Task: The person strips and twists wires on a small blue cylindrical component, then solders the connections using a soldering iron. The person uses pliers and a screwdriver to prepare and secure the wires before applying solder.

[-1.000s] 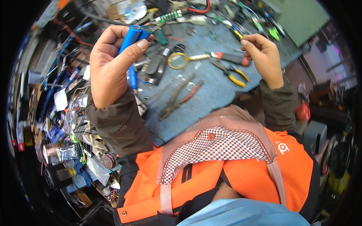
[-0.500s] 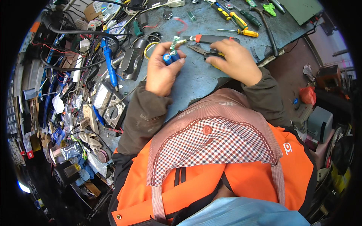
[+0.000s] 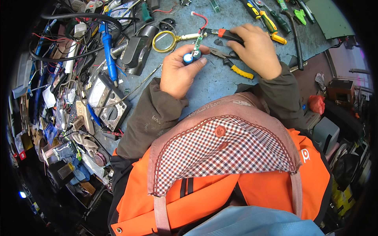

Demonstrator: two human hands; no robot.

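Note:
In my left hand [image 3: 179,72], fingers and thumb pinch a pair of blue cylindrical cells [image 3: 188,58]. A narrow green circuit board [image 3: 198,42] stands up from them, with a red wire [image 3: 205,19] curving off its far end. My right hand [image 3: 258,51] closes its thumb and fingers about a red-and-black-handled tool [image 3: 229,36]; the tool's metal front end points toward the circuit board. Pliers with yellow-and-black grips [image 3: 241,72] lie on the bench just below my right hand, their jaws near the cells.
A gold-rimmed magnifying glass [image 3: 154,44] lies beyond my left hand. Screwdrivers [image 3: 278,38] and a hammer [image 3: 298,43] are at the far right. A blue soldering iron [image 3: 110,55], a multimeter [image 3: 113,113] and tangled cables crowd the left. The bench edge [image 3: 299,67] runs past my right forearm.
My right hand has let go of the pliers, which now lie on the bench, and has taken hold of the red-and-black-handled tool. My left hand still holds the cells. The view has shifted slightly.

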